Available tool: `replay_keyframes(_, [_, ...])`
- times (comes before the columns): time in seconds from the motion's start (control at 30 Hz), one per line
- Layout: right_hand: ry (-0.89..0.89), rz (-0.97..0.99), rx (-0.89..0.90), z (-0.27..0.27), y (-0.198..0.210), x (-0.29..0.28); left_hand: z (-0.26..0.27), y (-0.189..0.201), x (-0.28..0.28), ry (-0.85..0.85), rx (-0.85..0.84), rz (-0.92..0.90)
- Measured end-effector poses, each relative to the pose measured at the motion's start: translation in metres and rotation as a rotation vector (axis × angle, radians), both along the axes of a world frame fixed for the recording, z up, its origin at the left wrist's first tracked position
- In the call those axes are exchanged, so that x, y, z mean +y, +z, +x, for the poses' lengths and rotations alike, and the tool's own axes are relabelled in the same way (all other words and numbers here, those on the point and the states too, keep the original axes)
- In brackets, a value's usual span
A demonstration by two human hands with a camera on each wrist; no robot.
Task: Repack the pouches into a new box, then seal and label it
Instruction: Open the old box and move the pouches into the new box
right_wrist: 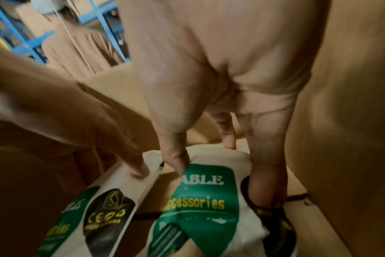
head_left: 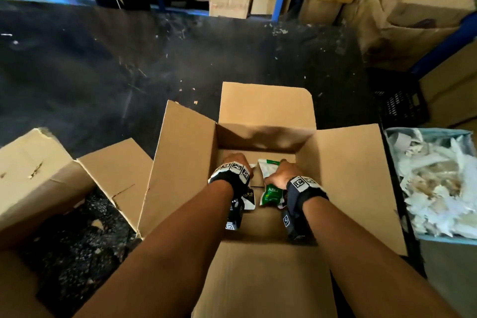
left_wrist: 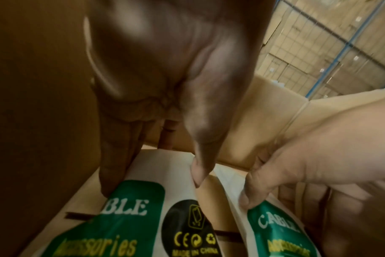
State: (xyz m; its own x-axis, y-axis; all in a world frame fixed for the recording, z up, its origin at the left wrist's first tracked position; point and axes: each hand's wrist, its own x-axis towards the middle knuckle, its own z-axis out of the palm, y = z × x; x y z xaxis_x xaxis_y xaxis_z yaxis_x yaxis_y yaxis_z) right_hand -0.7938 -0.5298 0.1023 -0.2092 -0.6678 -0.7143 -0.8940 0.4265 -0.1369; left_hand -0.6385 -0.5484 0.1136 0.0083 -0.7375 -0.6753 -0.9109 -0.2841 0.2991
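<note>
Both arms reached down into the new box point(head_left: 260, 261), which stood on the floor point(head_left: 103, 64) with all four flaps folded outward, probably so that nothing blocked the way in. Two white and green pouches lay flat on the box bottom, side by side with a narrow strip of bare cardboard between them, printed faces up; laying them flat and parallel looked like the start of a tidy first layer.

The left hand point(head_left: 233, 162) was over the left pouch point(left_wrist: 130, 217). Its fingers point(left_wrist: 114, 173) ran nearly straight down onto the pouch's left edge, and the thumb tip touched the right edge near the top, so the grip was a wide, loose span across the pouch rather than a closed fist. It seemed to be steadying or nudging the pouch into line.

The right hand point(head_left: 282, 175) treated the right pouch point(right_wrist: 200, 200) the same way: thumb on the left edge of the green panel, fingers down along the right edge and over the top. Whether those fingers curled under the pouch or only pressed on it was hard to tell through the blur.

An older, torn box point(head_left: 31, 178) sat open to the left, and a bin of white scrap point(head_left: 438, 183) stood to the right.
</note>
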Motion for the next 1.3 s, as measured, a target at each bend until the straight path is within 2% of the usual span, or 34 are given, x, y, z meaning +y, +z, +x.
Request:
replay_keyframes(0.2, [0.018, 0.059, 0.049, 0.000, -0.020, -0.009, -0.003, -0.020, -0.006, -0.001, -0.035, 0.034])
replay_keyframes(0.3, [0.018, 0.070, 0.037, 0.002, -0.032, -0.008, -0.005, -0.029, -0.006, -0.056, -0.074, 0.026])
replay_keyframes(0.4, [0.012, 0.080, 0.030, 0.004, -0.034, -0.007, -0.005, -0.030, -0.003, -0.108, -0.084, -0.034])
replay_keyframes(0.53, [0.013, 0.095, 0.027, 0.003, -0.032, -0.005, -0.003, -0.034, 0.003, -0.122, -0.090, -0.013])
replay_keyframes(0.87, [0.079, 0.077, 0.026, 0.001, -0.015, 0.001, 0.005, -0.041, 0.008, 0.024, -0.063, 0.059])
replay_keyframes(1.07, [0.055, -0.051, 0.025, -0.009, 0.023, 0.007, 0.003, 0.003, -0.001, 0.002, -0.056, 0.010])
replay_keyframes(1.3, [0.086, -0.371, -0.095, -0.014, 0.101, 0.025, -0.013, 0.082, 0.010, -0.100, -0.016, -0.302])
